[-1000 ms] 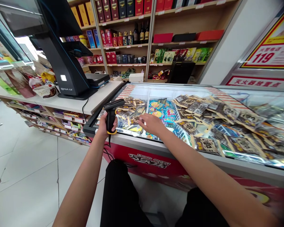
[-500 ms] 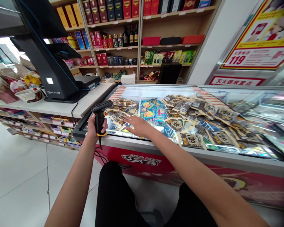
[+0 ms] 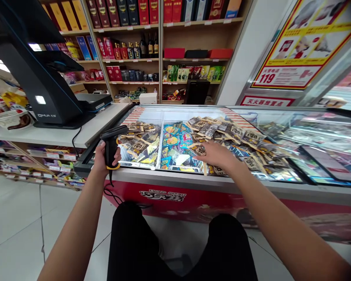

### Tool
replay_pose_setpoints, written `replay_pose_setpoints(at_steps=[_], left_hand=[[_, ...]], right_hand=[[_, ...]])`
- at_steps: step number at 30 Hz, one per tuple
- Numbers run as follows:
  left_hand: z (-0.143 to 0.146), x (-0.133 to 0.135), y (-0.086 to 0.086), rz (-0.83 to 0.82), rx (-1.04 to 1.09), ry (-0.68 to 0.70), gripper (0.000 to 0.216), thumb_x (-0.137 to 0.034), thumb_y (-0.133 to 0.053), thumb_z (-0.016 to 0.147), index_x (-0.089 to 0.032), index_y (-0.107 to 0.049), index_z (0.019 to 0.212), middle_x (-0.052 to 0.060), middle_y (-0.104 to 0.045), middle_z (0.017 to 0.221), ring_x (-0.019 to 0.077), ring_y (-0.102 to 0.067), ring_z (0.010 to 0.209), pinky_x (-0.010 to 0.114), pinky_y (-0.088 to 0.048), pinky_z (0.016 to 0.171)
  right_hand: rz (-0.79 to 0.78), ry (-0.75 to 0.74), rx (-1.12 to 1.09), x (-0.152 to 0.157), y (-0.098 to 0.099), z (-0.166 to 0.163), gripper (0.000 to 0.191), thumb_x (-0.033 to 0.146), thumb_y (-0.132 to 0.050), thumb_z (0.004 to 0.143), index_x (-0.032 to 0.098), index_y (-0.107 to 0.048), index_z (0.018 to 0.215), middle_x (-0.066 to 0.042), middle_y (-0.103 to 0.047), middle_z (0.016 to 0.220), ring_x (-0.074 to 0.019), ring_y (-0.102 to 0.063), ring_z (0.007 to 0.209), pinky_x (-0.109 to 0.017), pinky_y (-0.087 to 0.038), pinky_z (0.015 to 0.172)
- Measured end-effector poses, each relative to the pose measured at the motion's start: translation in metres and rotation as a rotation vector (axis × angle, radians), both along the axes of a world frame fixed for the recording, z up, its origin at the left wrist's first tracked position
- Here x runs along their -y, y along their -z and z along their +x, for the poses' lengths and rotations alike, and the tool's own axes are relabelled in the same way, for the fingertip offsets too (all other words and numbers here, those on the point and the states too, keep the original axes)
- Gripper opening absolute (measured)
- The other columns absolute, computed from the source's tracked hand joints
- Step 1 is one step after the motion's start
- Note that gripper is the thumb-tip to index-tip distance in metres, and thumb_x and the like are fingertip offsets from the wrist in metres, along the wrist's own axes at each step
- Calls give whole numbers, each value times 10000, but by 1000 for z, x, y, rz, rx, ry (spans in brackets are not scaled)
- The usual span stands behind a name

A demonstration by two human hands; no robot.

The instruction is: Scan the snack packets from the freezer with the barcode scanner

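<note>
My left hand (image 3: 107, 156) is wrapped round the grip of a black barcode scanner (image 3: 111, 146) with yellow trim, held over the freezer's front left corner. My right hand (image 3: 218, 156) reaches over the glass-topped freezer (image 3: 193, 180), thumb and fingers closed at the end of a dark, beige-edged snack packet (image 3: 197, 149). Beneath and beyond this hand lies a wide heap of similar packets (image 3: 236, 132). Blue packages (image 3: 175, 140) show to its left, and a smaller pile of packets (image 3: 139, 144) lies near the scanner.
A black checkout terminal (image 3: 51, 93) stands on the white counter (image 3: 84, 136) at left, beside a bowl (image 3: 11, 119). A phone-like dark device (image 3: 333, 162) lies on the freezer at right. The scanner's cable (image 3: 112, 193) hangs down the freezer front. Stocked shelves (image 3: 131, 60) rise behind.
My right hand has moved right, from the small left pile to a packet at the edge of the large heap. My left hand still holds the scanner. The view has turned right.
</note>
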State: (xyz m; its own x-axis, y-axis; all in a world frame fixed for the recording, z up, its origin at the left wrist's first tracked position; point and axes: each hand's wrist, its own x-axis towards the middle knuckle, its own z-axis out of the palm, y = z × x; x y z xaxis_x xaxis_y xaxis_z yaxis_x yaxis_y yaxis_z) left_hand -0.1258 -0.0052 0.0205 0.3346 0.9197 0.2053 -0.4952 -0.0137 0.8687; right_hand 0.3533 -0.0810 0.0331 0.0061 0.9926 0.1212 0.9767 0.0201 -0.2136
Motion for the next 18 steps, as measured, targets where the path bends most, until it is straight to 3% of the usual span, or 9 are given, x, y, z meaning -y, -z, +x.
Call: replay_pose_setpoints(at_steps=[4, 8, 10, 14, 18], left_hand=[[1, 2, -1, 40, -22, 0, 501, -650, -739, 835, -176, -659, 977, -40, -556, 558, 92, -421, 328, 197, -280, 341], [6, 3, -1, 71, -73, -36, 542, -698, -738, 815, -181, -643, 949, -42, -555, 545, 92, -420, 316, 192, -258, 327], [8, 3, -1, 80, -113, -43, 581, -735, -727, 808, -175, -640, 936, -37, -558, 543, 92, -417, 309, 194, -252, 321], [10, 3, -1, 81, -170, -20, 618, -770, -720, 801, -170, -626, 920, -32, -558, 543, 95, -422, 310, 203, -270, 319], [9, 4, 1, 82, -179, -4, 654, -777, -698, 818, -159, -640, 1024, -48, -547, 535, 104, -422, 307, 208, -270, 313]], right_hand=[[55, -67, -231, -3, 0, -17, 659, 620, -887, 765, 229, -770, 1284, -210, -739, 1330, -457, -703, 1175, -614, -543, 1057], [128, -63, -835, -19, -9, -33, 731, 615, -930, 732, 280, -725, 1349, -141, -752, 1286, -386, -709, 1170, -617, -534, 1091], [140, -64, -1174, -31, -17, -41, 668, 605, -917, 762, 321, -702, 1328, -85, -758, 1285, -341, -703, 1219, -607, -513, 1131], [79, -106, -1733, -60, -28, -72, 383, 551, -812, 864, 325, -684, 1145, -17, -786, 1210, -297, -734, 1199, -590, -542, 1123], [8, -108, -2005, -90, -22, -113, 329, 622, -658, 956, 321, -693, 1086, -28, -811, 1072, -302, -777, 1106, -579, -585, 1080]])
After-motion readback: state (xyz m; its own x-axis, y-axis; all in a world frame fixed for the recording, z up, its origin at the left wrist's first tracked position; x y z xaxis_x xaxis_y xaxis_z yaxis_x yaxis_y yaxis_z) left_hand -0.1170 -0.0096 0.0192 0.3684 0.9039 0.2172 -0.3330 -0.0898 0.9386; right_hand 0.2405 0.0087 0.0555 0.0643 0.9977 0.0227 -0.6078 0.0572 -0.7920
